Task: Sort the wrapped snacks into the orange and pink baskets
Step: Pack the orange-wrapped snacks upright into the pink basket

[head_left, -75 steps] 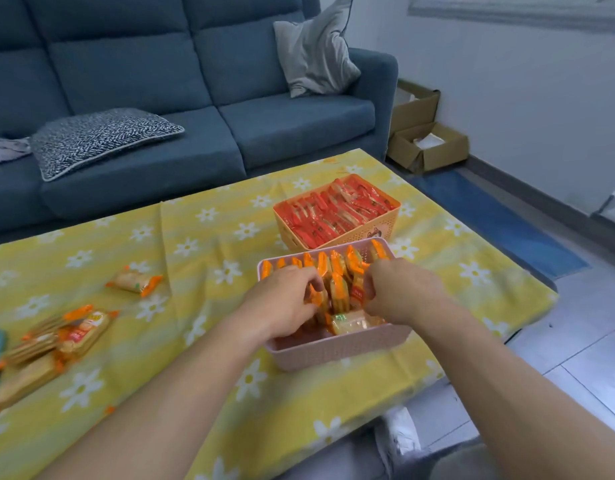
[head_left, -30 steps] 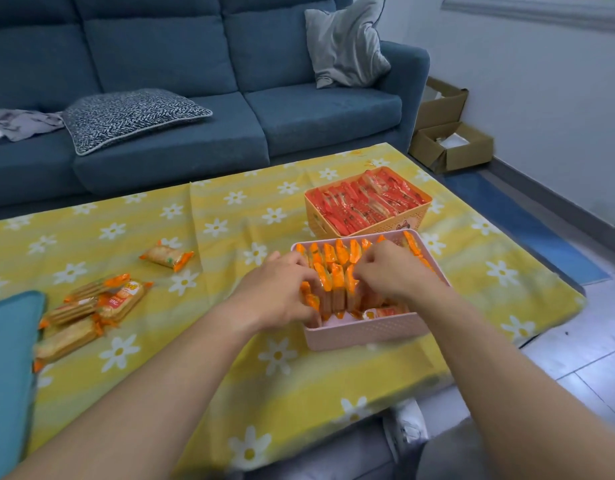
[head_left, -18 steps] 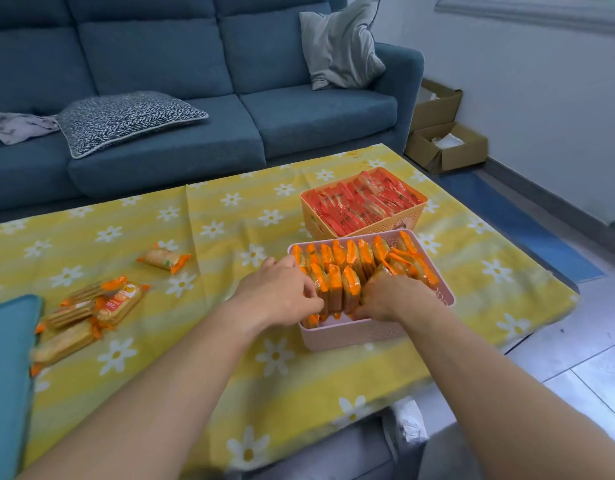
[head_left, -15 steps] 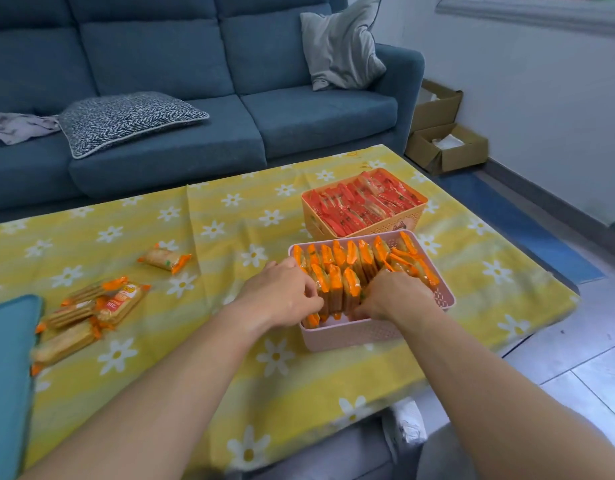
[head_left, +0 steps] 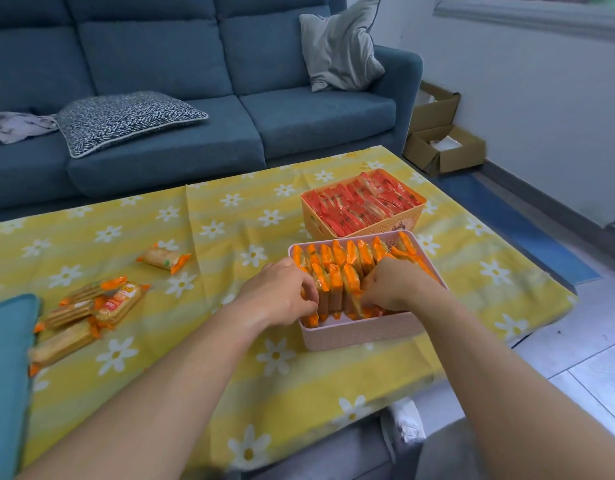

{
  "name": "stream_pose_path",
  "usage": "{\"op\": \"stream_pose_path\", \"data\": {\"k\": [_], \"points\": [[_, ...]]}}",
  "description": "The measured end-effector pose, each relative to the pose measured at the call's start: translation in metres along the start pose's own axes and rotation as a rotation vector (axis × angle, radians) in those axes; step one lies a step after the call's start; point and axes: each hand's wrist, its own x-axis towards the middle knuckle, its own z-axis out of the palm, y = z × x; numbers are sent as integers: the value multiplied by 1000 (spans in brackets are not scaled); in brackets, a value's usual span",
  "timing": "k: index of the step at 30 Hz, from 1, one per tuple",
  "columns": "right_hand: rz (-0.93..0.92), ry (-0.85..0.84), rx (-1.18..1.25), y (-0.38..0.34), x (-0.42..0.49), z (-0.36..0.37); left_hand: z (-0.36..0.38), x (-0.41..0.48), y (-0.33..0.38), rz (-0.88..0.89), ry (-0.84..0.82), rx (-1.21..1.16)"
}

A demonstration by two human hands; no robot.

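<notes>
The pink basket (head_left: 359, 332) stands near the table's front edge, packed with upright orange-wrapped snacks (head_left: 337, 271). My left hand (head_left: 280, 289) presses on the left side of the near row, and my right hand (head_left: 394, 285) grips its right side, both inside the basket. Behind it the orange basket (head_left: 408, 221) is full of red-wrapped snacks (head_left: 361, 202). One loose orange-wrapped snack (head_left: 164, 259) lies on the cloth to the left. A pile of several more loose snacks (head_left: 87, 311) lies further left.
A yellow flowered cloth (head_left: 212, 220) covers the low table. A teal object (head_left: 8, 375) sits at the left edge. A blue sofa (head_left: 195, 98) with cushions is behind the table. Cardboard boxes (head_left: 444, 150) stand on the floor at right.
Both hands have stayed in the pink basket, closing in on the near row of orange snacks. The snacks now stand straighter and tighter than 2.5 s ago. The view shifted slightly.
</notes>
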Motion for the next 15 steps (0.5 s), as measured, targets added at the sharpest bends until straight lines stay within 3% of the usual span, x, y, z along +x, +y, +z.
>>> {"op": "stream_pose_path", "data": {"k": [5, 12, 14, 15], "points": [[-87, -116, 188, -22, -8, 6, 1, -1, 8, 75, 134, -58], [-162, -291, 333, -18, -12, 1, 10, 3, 10, 114, 29, -55], [-116, -161, 480, -3, -9, -13, 11, 5, 10, 120, 44, 1], [-89, 7, 480, 6, -7, -19, 12, 5, 10, 118, 53, 16]]}}
